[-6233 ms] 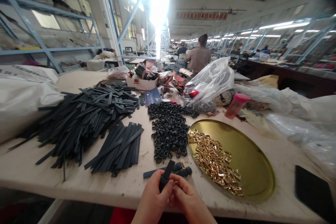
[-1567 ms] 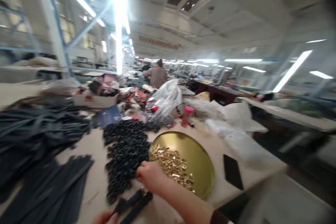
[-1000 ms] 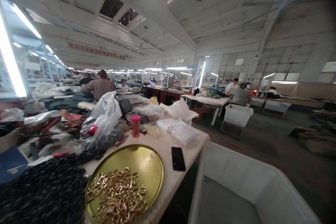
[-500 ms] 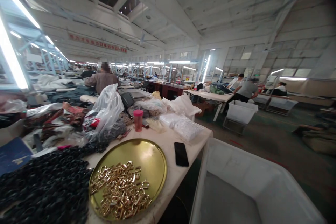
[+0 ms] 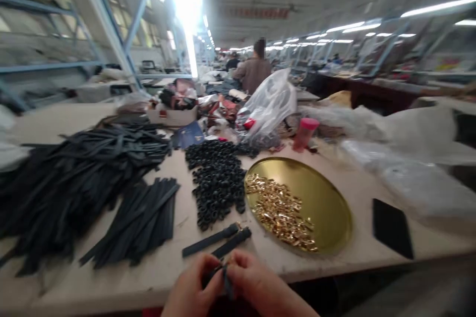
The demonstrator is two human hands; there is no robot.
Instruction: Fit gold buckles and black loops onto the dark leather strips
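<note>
Low in the middle of the head view, my left hand (image 5: 195,285) and my right hand (image 5: 256,280) meet at the table's front edge. Between their closed fingertips is a short dark strap (image 5: 228,285); most of it is hidden by the fingers. Just beyond lie two dark straps (image 5: 210,240) with gold fittings at their far ends. Behind these spreads a heap of small black loops (image 5: 217,178). To the right, a round gold tray (image 5: 327,208) carries many small gold buckles (image 5: 280,208), gathered toward its left side.
Left on the table (image 5: 182,215) are a bundle of dark strips (image 5: 143,223) and a larger pile of strips (image 5: 74,173). A black phone (image 5: 392,228) lies at right. Behind stand a pink-lidded jar (image 5: 305,134) and plastic bags (image 5: 273,104). A person (image 5: 256,72) is farther back.
The view has swung left and down. Both my hands, out of sight before, now show with the strap between them. The strip piles have come into view; the white bin has left it.
</note>
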